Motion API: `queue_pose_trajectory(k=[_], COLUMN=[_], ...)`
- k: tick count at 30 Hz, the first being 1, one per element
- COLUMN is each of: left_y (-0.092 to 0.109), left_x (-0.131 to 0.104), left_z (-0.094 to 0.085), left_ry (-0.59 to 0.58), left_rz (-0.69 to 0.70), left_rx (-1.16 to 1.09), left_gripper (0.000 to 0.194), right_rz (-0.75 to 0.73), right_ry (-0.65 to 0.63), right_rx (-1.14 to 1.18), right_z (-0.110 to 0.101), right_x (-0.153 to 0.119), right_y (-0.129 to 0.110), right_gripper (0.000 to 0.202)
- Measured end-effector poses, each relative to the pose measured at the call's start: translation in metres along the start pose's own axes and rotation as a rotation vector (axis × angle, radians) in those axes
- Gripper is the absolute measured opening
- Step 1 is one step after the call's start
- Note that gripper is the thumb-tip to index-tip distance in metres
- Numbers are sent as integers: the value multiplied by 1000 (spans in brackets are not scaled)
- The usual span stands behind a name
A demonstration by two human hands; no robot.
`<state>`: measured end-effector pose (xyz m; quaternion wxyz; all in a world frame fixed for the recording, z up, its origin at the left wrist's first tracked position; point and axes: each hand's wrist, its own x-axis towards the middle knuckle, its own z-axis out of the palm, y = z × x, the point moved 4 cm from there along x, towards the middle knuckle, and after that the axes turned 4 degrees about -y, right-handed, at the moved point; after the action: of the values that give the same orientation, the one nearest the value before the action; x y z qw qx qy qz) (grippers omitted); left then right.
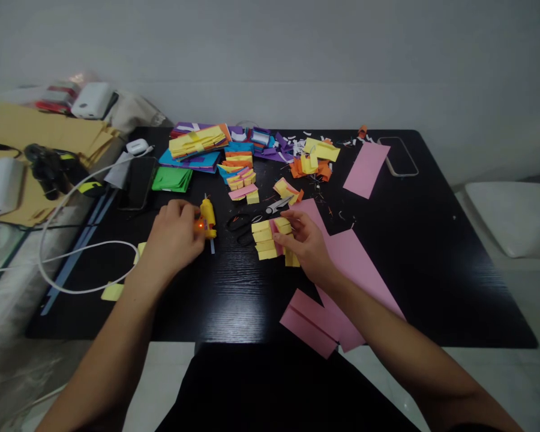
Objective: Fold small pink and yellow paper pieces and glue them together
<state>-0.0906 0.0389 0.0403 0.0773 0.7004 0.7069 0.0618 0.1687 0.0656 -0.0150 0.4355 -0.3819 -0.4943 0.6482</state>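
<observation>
My left hand (176,231) is closed at a small yellow hot glue gun (208,217) with a lit orange light. A clear glue stick (213,246) pokes out of its near end, while my curled fingers cover the handle side. In my right hand (306,245), thumb and fingers pinch a folded yellow paper piece (264,241) with a pink strip down its middle. Just left of and behind that piece lie scissors (278,204) with black handles, partly hidden by it. Pink paper sheets (360,270) extend under my right forearm.
Folded paper stacks in yellow (198,141) and green (171,179) stand at the back left, near a dark phone (137,183). Layered paper pieces (240,171) and orange scraps (314,168) lie behind the scissors. A white cable (90,292) loops over the left edge. A phone case (401,157) lies back right.
</observation>
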Motion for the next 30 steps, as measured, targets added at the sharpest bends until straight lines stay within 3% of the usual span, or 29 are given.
queue_pose_trajectory(k=[3, 6, 8, 11, 17, 23, 30], left_y=[44, 82, 93, 91, 80, 79, 77], left_x=[-7, -9, -9, -5, -2, 1, 3], left_z=[-7, 7, 20, 33, 44, 46, 42], left_ry=[121, -16, -103, -150, -114, -124, -164], left_rz=[10, 30, 12, -1, -17, -39, -68], left_rx=[-194, -430, -526, -651, -843, -1044, -1204], left_gripper=[35, 68, 77, 77, 61, 45, 43], right_rz=[-2, 5, 19, 30, 46, 88, 193], right_ry=[8, 13, 20, 32, 22, -7, 1], right_rx=[45, 67, 58, 42, 57, 121, 207], right_z=[1, 2, 2, -1, -2, -1, -1], right_x=[-1, -2, -2, -2, -1, 0, 0], right_y=[-1, -2, -4, -5, -2, -1, -3], right_gripper=[50, 50, 49, 46, 43, 37, 34])
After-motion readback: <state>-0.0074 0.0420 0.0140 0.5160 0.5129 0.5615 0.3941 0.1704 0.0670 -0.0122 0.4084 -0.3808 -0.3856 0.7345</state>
